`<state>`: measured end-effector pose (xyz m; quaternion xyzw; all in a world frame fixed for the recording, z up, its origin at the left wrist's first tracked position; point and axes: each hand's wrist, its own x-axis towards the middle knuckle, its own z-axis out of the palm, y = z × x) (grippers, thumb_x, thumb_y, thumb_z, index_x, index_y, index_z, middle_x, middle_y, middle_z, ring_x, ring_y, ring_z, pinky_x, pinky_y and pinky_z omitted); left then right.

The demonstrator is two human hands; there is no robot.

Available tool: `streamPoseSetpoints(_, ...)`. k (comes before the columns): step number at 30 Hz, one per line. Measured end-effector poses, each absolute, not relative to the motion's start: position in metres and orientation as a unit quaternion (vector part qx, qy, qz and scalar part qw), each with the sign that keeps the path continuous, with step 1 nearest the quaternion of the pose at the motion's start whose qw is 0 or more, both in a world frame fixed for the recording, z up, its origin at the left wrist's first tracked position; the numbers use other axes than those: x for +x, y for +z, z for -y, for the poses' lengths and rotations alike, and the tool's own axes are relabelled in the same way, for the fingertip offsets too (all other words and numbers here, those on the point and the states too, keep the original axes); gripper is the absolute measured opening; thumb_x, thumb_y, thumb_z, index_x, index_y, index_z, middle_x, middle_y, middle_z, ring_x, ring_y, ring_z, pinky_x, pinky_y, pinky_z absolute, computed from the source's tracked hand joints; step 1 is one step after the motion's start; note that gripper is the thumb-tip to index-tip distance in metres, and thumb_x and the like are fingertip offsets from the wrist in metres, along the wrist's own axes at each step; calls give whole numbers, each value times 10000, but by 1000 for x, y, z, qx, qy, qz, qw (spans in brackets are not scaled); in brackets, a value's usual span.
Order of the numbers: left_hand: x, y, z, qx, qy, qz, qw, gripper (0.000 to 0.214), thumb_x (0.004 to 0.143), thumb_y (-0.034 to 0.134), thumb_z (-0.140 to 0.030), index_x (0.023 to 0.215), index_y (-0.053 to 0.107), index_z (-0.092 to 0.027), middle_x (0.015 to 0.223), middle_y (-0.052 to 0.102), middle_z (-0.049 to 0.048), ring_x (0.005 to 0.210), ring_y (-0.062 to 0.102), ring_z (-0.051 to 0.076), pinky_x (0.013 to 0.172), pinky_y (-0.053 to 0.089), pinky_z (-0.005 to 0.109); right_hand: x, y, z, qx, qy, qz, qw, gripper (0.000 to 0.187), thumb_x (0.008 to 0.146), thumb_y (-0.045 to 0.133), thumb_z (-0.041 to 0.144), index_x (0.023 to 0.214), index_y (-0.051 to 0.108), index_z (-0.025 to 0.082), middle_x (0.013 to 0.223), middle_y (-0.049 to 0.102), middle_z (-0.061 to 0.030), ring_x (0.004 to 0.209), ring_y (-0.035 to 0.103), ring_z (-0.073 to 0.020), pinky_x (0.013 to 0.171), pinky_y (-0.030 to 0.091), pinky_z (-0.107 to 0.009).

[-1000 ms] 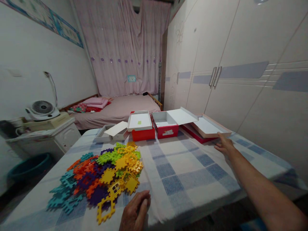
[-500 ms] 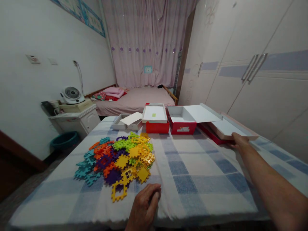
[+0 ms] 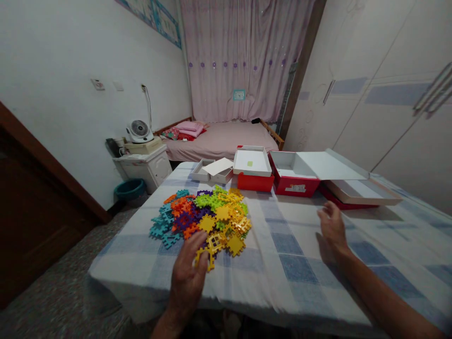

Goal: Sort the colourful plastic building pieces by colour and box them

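A heap of plastic interlocking building pieces [image 3: 206, 223] in yellow, green, purple, orange and teal lies on the cloth. My left hand [image 3: 189, 270] is at its near edge, fingers stretched and thumb apart. It partly covers a yellow square frame piece [image 3: 211, 263]; whether it touches the piece I cannot tell. My right hand [image 3: 333, 228] is over the checked cloth, holding nothing, fingers loosely bent and apart. The nearest thing to it is a box lid [image 3: 379, 195] resting on a red lid [image 3: 339, 202].
Behind the heap stand small grey trays [image 3: 201, 172], an orange-red box [image 3: 254, 181] under a white tray [image 3: 251, 160], and an open red box [image 3: 296, 186] with its flap folded right. A fan [image 3: 139, 131] sits on the left cabinet [image 3: 157, 167]; a bed [image 3: 226, 141] is beyond.
My right hand has let go of the box lid and moved left. My left hand has opened and come forward to the pieces. The view has turned left.
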<state>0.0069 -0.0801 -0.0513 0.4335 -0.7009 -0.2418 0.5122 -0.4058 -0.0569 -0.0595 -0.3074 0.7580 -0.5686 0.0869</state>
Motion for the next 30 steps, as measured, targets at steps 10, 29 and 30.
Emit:
streamPoseSetpoints(10, 116, -72, 195, 692, -59, 652, 304, 747, 888, 343, -585, 1420, 380, -62, 1416, 460, 244, 1359, 359, 393, 1104, 242, 587, -227, -71, 91, -632, -396, -643, 173, 767, 819, 534, 530, 1479, 322, 201, 1511, 366, -141, 1388, 337, -294, 1142, 249, -501)
streamPoseSetpoints(29, 22, -51, 209, 507, -119, 598, 609, 340, 791, 632, -323, 1097, 616, -179, 1123, 610, 80, 1020, 596, 192, 940, 484, 348, -193, -82, 111, -618, -432, -643, 133, 666, 868, 495, 466, 1441, 385, 147, 1501, 369, -152, 1409, 295, -278, 1159, 234, -494)
streamPoseSetpoints(30, 14, -48, 208, 483, -108, 614, 616, 307, 792, 632, -297, 1076, 622, -180, 1109, 614, 76, 1018, 597, 192, 940, 484, 355, -193, -83, 111, -615, -443, -638, 135, 651, 873, 487, 472, 1438, 392, 161, 1495, 381, -144, 1403, 309, -273, 1158, 241, -493)
